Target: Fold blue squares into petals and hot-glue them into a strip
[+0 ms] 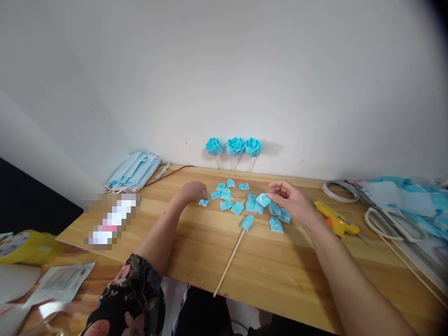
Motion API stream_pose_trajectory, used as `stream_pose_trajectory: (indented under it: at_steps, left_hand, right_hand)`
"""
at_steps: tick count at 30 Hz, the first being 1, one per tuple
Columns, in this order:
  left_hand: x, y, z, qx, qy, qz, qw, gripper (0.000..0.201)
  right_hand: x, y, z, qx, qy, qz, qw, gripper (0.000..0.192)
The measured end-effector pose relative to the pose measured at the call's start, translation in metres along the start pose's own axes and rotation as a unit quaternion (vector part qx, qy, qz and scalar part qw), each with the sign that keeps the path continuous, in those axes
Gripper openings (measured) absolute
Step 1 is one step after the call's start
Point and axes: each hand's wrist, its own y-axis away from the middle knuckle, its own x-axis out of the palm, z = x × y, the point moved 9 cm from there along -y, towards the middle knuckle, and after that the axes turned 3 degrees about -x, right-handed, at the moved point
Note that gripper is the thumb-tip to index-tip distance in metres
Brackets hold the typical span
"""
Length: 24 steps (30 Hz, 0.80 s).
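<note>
A wooden counter (266, 266) is spread with blue folded petals (237, 207). One petal (204, 202) is touched by the curled fingers of the left hand (192, 191); another petal (263, 199) is pinched by the right hand (292, 201). A petal-tipped stick (229, 262) lies between them.

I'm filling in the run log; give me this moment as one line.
left hand: touching a blue petal | right hand: pinching a petal | stick: lying on board, bud at tip | glue gun: beside right wrist
</note>
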Motion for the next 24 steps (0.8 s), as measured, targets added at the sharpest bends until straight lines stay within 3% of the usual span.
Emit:
stream_pose_trajectory:
  at_steps: [4, 6, 8, 10, 13, 15, 18, 24]
  left_hand:
    - [-0.006, 0.002, 0.001, 0.018, 0.010, -0.002, 1.000, 0.013]
    - [-0.017, 0.005, 0.002, 0.028, 0.047, -0.036, 0.998, 0.014]
    - [-0.033, 0.009, -0.002, 0.045, 0.151, -0.095, 0.983, 0.018]
    - [-0.041, 0.014, -0.010, 0.066, 0.293, -0.127, 0.945, 0.022]
    - [-0.035, 0.019, -0.034, 0.086, 0.448, -0.101, 0.884, 0.027]
    - [-0.027, 0.023, -0.054, 0.104, 0.490, -0.072, 0.862, 0.029]
    - [-0.014, 0.027, -0.078, 0.125, 0.526, -0.028, 0.841, 0.031]
    - [-0.002, 0.033, -0.098, 0.142, 0.544, 0.003, 0.827, 0.035]
  right_hand:
    - [0.008, 0.002, -0.002, 0.020, -0.010, 0.026, 0.999, 0.029]
    - [0.013, 0.004, -0.005, 0.041, -0.007, 0.044, 0.998, 0.028]
    - [0.017, 0.006, -0.010, 0.055, 0.008, 0.059, 0.997, 0.025]
    - [0.020, 0.007, -0.013, 0.048, 0.039, 0.071, 0.996, 0.020]
    - [0.022, 0.007, -0.012, 0.005, 0.117, 0.075, 0.990, 0.013]
    - [0.023, 0.007, -0.009, -0.023, 0.183, 0.071, 0.980, 0.011]
    - [0.023, 0.008, -0.006, -0.050, 0.252, 0.065, 0.964, 0.019]
    - [0.023, 0.013, 0.022, -0.125, 0.327, 0.024, 0.936, 0.027]
